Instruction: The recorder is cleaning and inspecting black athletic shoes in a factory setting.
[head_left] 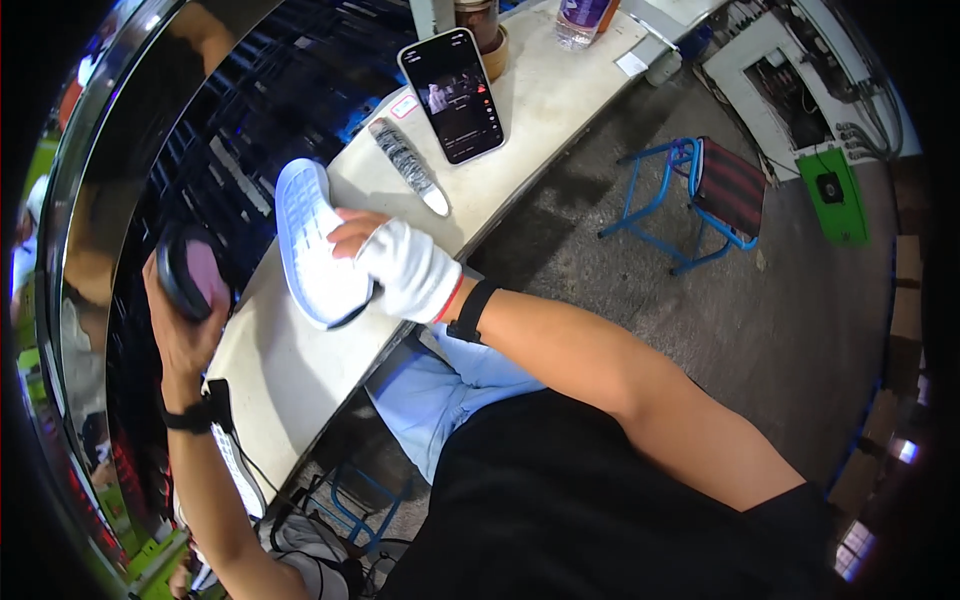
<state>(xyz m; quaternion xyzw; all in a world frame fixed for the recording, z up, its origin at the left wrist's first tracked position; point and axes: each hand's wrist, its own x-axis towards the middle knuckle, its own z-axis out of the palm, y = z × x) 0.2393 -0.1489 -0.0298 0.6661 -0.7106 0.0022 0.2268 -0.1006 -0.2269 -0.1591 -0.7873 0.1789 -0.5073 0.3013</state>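
My right hand (405, 265), in a white fingerless glove with a red-edged cuff, grips a white shoe sole (308, 225) by its side. The sole is held over the pale workbench (275, 385), its gridded face toward me. Farther left, my left hand (185, 335) is closed around a dark, rounded shoe-like piece (178, 285) with a pinkish face. That piece is over the dark slatted area beyond the bench's left edge. Part of it is hidden, so I cannot tell its exact kind. Both wrists wear black bands.
A phone (455, 95) with a lit screen leans upright at the back of the bench. Near it lies a wrapped tool with a white tip (410, 165). A bottle (578, 22) stands farther back. A blue-framed stool (690, 200) is on the floor at right.
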